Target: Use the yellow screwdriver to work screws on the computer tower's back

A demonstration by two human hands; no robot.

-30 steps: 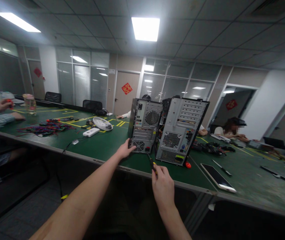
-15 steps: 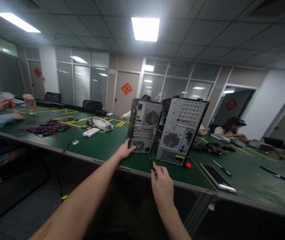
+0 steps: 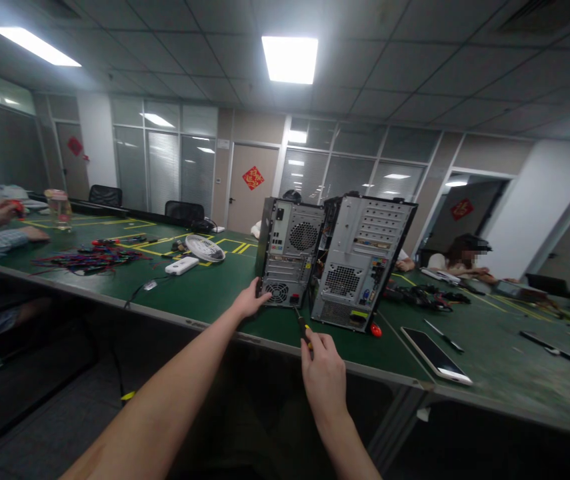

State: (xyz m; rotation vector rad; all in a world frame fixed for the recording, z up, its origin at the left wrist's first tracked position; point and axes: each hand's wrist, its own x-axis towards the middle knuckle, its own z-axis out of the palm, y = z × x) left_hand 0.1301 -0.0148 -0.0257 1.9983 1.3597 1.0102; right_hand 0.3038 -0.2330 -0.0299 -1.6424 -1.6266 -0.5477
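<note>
Two computer towers stand upright side by side with their back panels facing me. My left hand [image 3: 251, 300] grips the lower left corner of the smaller tower [image 3: 292, 273], thumb on the back panel and fingers along its side, partly hidden. In my right hand [image 3: 325, 363] is a screwdriver [image 3: 303, 327] with a black and yellow handle. Its shaft points up at the bottom edge of that tower's back panel, near a red socket; whether the tip touches a screw I cannot tell. The larger tower [image 3: 359, 267] is just to the right, untouched by either hand.
On the green table [image 3: 189, 293] lie a phone [image 3: 435, 355], a pen-like tool [image 3: 443, 335], a red object [image 3: 375, 331], a white power strip [image 3: 182, 265], a white round basket [image 3: 205, 247] and tangled wires [image 3: 97, 257]. Other people sit at left and right.
My hands, the screwdriver and both towers look almost unmoved. Behind the smaller tower, another person's hand has drawn back mostly out of sight.
</note>
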